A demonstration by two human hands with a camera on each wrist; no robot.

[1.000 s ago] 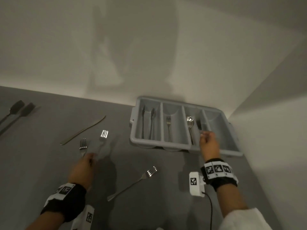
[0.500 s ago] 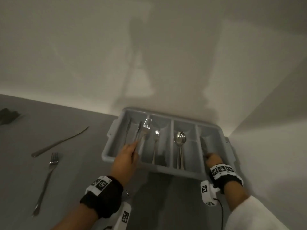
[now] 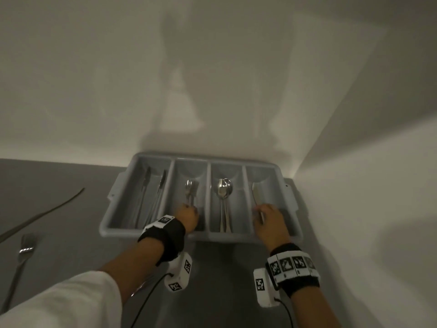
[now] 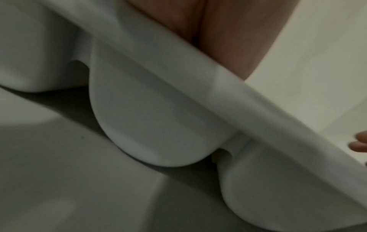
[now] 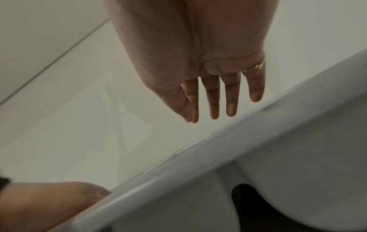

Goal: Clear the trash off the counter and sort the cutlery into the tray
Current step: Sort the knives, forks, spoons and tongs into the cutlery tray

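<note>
Behind left hand (image 3: 188, 215), fork handles (image 3: 191, 201) hidden

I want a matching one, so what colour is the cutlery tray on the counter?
The cutlery tray is plain light grey; the head view shows it best.

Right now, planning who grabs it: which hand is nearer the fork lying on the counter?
Left. The left hand is in the tray, nearer the fork; the right hand is farther right.
</note>
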